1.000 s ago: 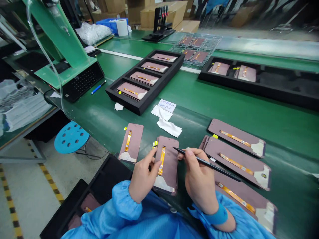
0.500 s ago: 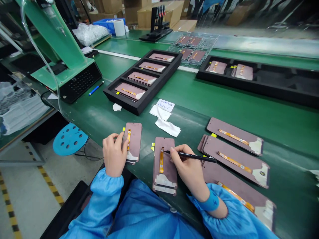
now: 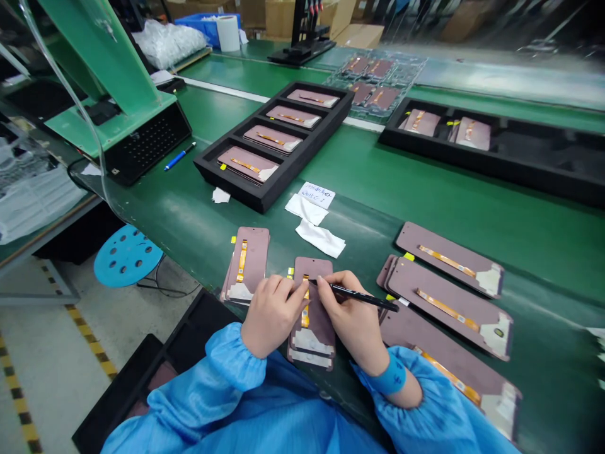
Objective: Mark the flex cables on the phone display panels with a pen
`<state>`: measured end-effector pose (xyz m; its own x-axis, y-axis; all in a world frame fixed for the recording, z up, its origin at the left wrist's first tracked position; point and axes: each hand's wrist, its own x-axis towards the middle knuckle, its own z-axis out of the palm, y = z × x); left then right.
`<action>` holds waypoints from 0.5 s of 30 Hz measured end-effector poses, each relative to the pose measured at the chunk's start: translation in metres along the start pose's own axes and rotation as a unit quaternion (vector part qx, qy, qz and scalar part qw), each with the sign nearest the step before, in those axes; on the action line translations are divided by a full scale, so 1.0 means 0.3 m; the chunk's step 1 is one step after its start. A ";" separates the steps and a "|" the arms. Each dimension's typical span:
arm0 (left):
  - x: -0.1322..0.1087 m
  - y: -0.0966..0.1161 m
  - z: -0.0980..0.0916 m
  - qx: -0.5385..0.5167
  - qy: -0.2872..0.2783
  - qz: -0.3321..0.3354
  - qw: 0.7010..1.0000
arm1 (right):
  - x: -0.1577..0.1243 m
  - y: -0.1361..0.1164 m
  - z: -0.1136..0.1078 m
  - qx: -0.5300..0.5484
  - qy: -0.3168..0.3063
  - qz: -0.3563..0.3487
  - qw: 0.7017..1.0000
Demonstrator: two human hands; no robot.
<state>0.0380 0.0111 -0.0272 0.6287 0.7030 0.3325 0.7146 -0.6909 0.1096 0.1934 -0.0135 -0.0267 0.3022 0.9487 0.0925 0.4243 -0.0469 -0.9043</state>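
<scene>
My right hand pinches a slim black pen, its tip at the top end of an orange flex cable. That cable lies on a mauve phone screen panel, which rests on another panel in front of me. My left hand reaches in from the left, its fingers drawn together and closed at the upper part of the same cable; the fingertips partly hide it. Left of my left hand lies a small stack of panels with a yellow tab.
More panels lie overlapped at the right. A black foam tray holding panels stands behind, with another black tray at far right. White paper slips lie between. A green machine stand and blue pen are left.
My left hand has left the left stack and moved right onto the middle panel's flex cable. My right hand stays there with the pen, its tip slightly higher. The view has shifted slightly.
</scene>
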 end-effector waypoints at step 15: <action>-0.010 0.007 0.005 -0.015 -0.001 -0.017 1.000 | 0.011 -0.001 0.014 -0.040 -0.005 -0.031 0.999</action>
<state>0.0381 0.0078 -0.0292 0.6049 0.7265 0.3260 0.7262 -0.6713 0.1484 0.1906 -0.0089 -0.0279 0.2654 0.9535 0.1427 0.5082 -0.0126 -0.8611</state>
